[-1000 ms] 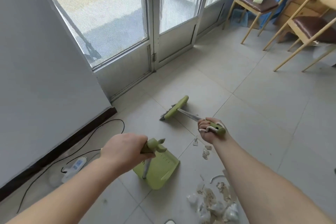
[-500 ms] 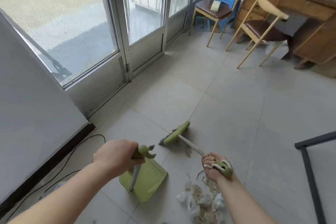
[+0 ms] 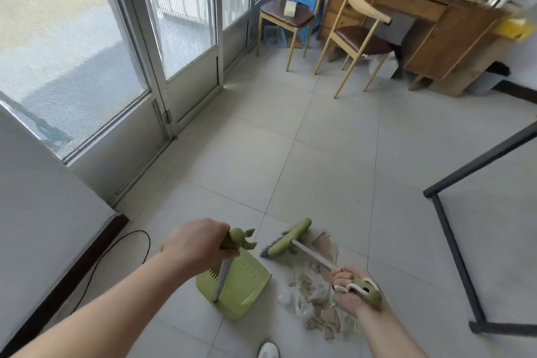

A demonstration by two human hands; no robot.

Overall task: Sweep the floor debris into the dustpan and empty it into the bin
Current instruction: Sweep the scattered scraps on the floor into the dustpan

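1. Debris [image 3: 316,296], brownish torn scraps mixed with pale crumpled bits, is lying in a loose pile on the tiled floor [image 3: 319,154] close under my view.
2. I am seeing the green dustpan [image 3: 244,293] sitting flat on the floor just left of that pile, its grey handle rising upright.
3. On my feed the left hand [image 3: 197,244] is gripping the green knob at the top of the dustpan handle, curled tight round it.
4. The right hand [image 3: 348,291] is hovering over the near side of the pile and holding the green end of the broom [image 3: 290,237] handle. Its fingers [image 3: 340,278] are wrapping fully round the grip, and a white loop is lying across them.
5. The broom head is resting on the floor at the far edge of the pile, near the dustpan, and its pole is slanting back to the right hand. A larger brown scrap is lying just right of the head.
6. A black cable [image 3: 116,247] is trailing along the wall at left, and a white shoe [image 3: 268,350] is showing at the bottom edge.
7. A black metal frame [image 3: 453,241] is standing at right. Two chairs [image 3: 360,38] and a cluttered wooden bench [image 3: 430,23] are standing far back, beside the glass doors [image 3: 186,38].
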